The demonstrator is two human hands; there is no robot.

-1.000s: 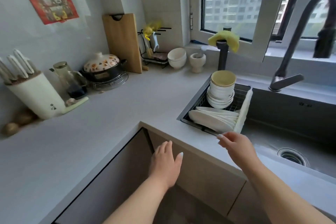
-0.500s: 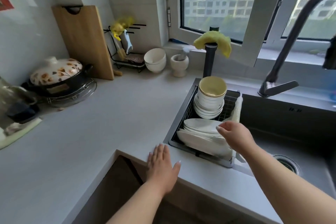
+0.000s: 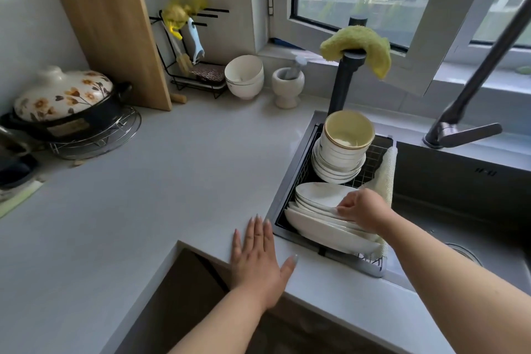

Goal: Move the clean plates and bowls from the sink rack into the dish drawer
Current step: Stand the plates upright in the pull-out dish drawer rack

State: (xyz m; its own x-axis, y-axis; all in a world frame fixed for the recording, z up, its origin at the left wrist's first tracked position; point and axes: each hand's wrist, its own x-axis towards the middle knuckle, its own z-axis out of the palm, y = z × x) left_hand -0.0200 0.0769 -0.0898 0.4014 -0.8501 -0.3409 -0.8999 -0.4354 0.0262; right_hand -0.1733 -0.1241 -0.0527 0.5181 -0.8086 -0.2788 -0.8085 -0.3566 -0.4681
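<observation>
The plates (image 3: pixel 316 198) are white, shallow and glossy, stacked leaning in the near end of the rack (image 3: pixel 370 156), a black wire basket set in the left end of the sink (image 3: pixel 459 198). About six rims show; the exact count is uncertain where they overlap under the hand. Behind them, at the far end of the rack, stands one stack of bowls (image 3: pixel 342 152): white with a thin dark band, the top one pale yellow inside. Roughly seven bowls show, wider ones below.

The right hand (image 3: pixel 363 210) rests on the plates, fingers curled down at the edge of an upper plate; whether they actually pinch it cannot be told. The left hand (image 3: pixel 258 256) lies flat on the counter (image 3: pixel 143 195) just left of the rack, fingers straight and spread, holding nothing.

A pale cloth (image 3: pixel 385 181) hangs over the rack's right side, touching the plates.
</observation>
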